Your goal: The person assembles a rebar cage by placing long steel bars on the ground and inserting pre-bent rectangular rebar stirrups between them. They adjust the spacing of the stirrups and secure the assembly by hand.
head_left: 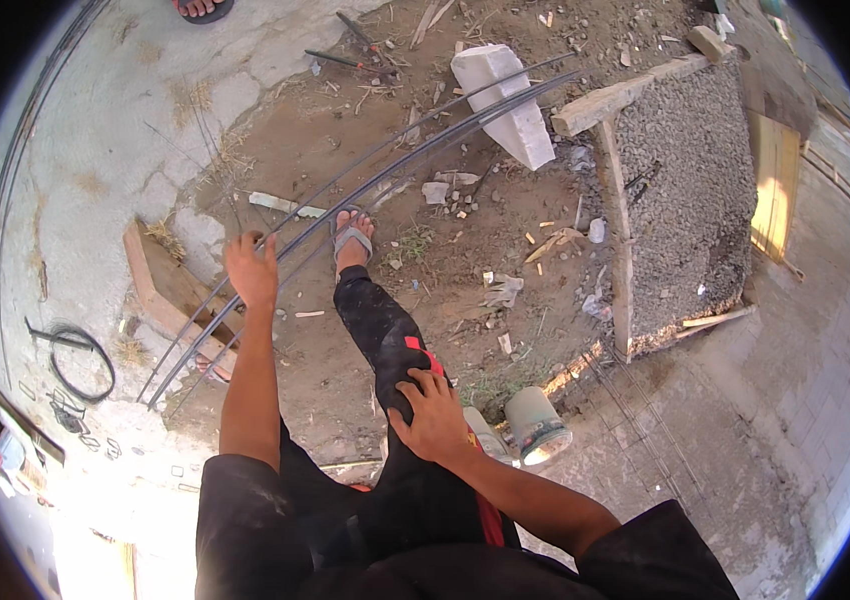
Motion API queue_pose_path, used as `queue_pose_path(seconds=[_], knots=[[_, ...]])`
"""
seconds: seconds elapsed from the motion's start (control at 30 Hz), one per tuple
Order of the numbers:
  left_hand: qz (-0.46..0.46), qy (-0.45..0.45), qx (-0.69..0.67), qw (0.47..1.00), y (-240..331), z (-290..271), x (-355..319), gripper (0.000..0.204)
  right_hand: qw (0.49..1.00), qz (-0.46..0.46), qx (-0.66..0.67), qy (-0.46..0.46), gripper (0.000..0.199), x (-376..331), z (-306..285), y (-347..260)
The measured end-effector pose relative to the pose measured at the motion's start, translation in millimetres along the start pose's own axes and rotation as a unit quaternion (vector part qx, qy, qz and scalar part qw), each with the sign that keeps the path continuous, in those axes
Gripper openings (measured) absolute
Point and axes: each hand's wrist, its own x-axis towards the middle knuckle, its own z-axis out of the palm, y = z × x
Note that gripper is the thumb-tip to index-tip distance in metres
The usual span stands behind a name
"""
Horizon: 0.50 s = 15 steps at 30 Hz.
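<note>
Steel, dark and thin: a bundle of long round reinforcing bars [385,165] runs diagonally over the bare dirt ground [465,250], from the lower left near a slanted wooden plank [170,290] up toward a white foam-like block [507,100] and a timber-framed bed of grey gravel [680,190]. The left hand [252,268] is laid on the bars near their lower end, fingers spread over them, but whether they curl around a bar cannot be told from this angle. The right hand [432,415] rests palm-down on the knee of the dark trousers, fingers relaxed and holding nothing. A sandalled foot [352,238] stands on or just beside the bars farther up. The rods bow in a long curve across the picture; some of that may be the lens, yet bars this slender likely flex and whip when lifted at one end. They look heavy as a bundle, hard, and rough enough not to slip; single rods would be light. A hold nearer the middle should balance better than the end now touched. A coil of black wire [83,362] lies on the concrete [105,150] to the left, and a grey cylindrical container [537,423] sits near the right knee.
</note>
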Motion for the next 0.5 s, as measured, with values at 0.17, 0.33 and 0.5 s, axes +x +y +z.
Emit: queue_pose_path(seconds=[0.17,0.33,0.5], knots=[[0.161,-0.092,-0.015,0.982,49.1,44.0,-60.6,0.042,1.0,0.002,0.017,0.015,0.044,0.7,-3.8,4.4],[0.056,-0.107,0.077,0.99,87.2,73.7,-63.4,0.038,0.999,0.003,0.037,0.022,0.043,0.2,-9.4,12.8],[0.088,-0.225,0.06,0.969,66.1,88.6,-51.1,0.029,0.998,0.019,0.051,0.029,0.044,-4.0,-6.7,16.2]])
